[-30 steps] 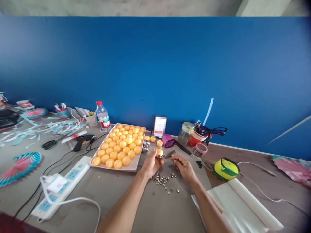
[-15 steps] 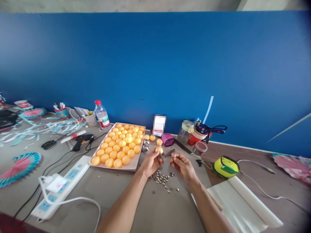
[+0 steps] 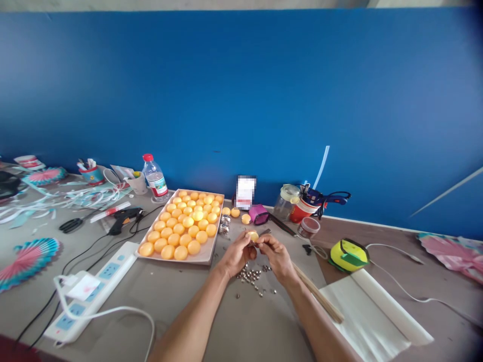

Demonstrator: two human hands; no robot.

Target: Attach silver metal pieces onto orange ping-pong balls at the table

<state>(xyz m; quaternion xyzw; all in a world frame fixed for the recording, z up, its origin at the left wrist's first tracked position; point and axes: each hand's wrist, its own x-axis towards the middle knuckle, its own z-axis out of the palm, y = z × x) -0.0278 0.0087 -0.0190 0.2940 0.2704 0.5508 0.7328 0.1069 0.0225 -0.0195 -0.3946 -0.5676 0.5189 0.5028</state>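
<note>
My left hand (image 3: pixel 236 255) is closed around an orange ping-pong ball (image 3: pixel 253 236) whose underside carries something silvery. My right hand (image 3: pixel 276 255) has its thumb and finger pinched together at the ball's right side; whatever sits between them is too small to make out. Below both hands, several small shiny silver beads (image 3: pixel 252 275) lie scattered on the grey table. A shallow box (image 3: pixel 207 255) full of orange balls (image 3: pixel 181 252) stands left of my left hand. Just behind that hand are silver-covered balls (image 3: pixel 224 229) and a few loose orange balls (image 3: pixel 246 218).
A power strip (image 3: pixel 119 259), a glue gun (image 3: pixel 121 219) and a water bottle (image 3: pixel 156 182) are on the left. Behind my right hand stand a jar (image 3: pixel 286 203) and a red cup (image 3: pixel 301 211). A yellow-green roll (image 3: pixel 349 255) and white sheet (image 3: pixel 372 311) lie right.
My right hand has moved left and come up to the ball in my left hand. The ball has tilted slightly. The whole view has shifted a little.
</note>
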